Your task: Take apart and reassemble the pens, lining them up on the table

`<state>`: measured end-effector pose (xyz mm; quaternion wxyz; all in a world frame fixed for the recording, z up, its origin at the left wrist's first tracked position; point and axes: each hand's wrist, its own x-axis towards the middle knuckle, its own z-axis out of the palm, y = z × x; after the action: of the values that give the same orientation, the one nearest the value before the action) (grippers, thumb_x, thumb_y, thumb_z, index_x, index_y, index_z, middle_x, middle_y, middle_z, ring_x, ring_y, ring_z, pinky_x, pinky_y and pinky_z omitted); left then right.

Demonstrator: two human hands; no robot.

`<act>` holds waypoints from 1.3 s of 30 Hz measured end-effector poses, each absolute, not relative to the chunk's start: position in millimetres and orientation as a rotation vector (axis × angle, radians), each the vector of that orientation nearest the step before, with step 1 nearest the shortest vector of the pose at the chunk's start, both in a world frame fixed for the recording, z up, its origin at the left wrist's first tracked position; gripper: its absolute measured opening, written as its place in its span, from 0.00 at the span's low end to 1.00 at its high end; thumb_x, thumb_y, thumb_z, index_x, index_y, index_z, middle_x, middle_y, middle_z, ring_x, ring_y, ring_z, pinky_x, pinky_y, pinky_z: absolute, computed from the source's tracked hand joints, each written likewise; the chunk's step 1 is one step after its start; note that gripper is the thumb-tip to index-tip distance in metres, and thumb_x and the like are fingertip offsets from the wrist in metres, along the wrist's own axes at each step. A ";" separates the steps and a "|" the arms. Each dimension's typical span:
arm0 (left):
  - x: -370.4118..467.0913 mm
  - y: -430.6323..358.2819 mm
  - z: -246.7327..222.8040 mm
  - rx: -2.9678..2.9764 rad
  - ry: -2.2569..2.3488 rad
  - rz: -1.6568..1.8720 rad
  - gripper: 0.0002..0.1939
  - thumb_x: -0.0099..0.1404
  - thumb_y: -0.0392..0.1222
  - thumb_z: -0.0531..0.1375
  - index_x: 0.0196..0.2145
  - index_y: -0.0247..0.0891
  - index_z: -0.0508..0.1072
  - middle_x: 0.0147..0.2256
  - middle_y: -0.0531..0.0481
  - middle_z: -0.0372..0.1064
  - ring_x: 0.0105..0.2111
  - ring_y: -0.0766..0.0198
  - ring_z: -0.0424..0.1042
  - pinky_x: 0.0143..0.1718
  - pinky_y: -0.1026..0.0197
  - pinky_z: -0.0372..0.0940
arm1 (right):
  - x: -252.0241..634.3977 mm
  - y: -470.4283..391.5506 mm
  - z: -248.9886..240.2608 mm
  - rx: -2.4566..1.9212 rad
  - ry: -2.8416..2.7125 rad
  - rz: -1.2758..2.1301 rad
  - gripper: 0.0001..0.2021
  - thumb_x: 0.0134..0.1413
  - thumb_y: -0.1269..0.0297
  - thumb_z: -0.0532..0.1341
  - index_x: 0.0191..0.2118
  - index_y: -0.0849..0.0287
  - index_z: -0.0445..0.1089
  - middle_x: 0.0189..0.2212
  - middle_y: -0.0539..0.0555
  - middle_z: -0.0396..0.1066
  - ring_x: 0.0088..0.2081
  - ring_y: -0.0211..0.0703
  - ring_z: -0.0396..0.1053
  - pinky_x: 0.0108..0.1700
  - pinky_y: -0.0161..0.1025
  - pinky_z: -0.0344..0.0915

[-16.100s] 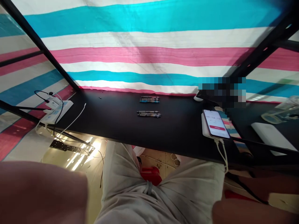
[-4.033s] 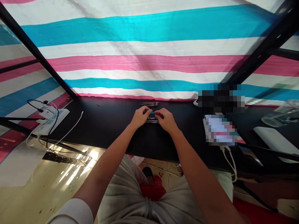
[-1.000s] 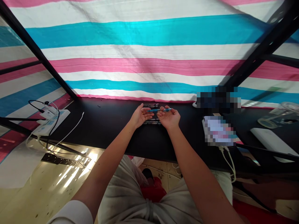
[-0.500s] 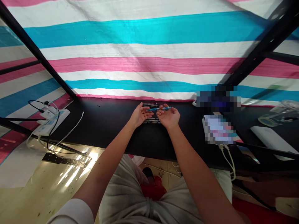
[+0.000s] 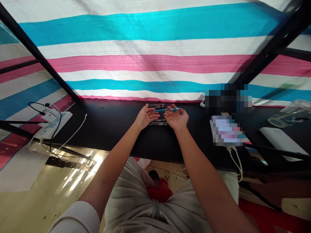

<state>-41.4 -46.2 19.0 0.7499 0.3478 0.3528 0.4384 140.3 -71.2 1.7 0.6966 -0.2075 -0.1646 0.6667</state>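
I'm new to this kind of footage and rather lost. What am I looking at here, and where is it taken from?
There is no machine here, just a person's two bare hands, seen by one head-worn camera looking forward and down. The right hand holds a blue pen. The left hand is open near the pen's other end; whether it touches is unclear. On the black table lie a far group of pens and a near group of pens, with a white power strip at the left.

No text, brand or number can be read. Blue markings point(image 5: 62, 115) are seen on the white power strip point(image 5: 65, 122) but cannot be deciphered, and the phone screen point(image 5: 227, 130) is masked by coloured blocks.
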 end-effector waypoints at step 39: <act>-43.0 -44.8 11.6 1.085 0.900 1.119 0.13 0.58 0.44 0.70 0.36 0.36 0.73 0.28 0.51 0.72 0.29 0.66 0.75 0.39 0.61 0.68 | 138.3 -67.3 0.1 -0.653 -0.481 1.402 0.04 0.53 0.67 0.57 0.35 0.56 0.69 0.37 0.56 0.77 0.28 0.39 0.69 0.29 0.39 0.70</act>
<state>-43.0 -44.8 11.6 0.6217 0.4720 0.3917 0.4870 138.3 -67.3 0.1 0.6897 -0.2920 -0.2152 0.6267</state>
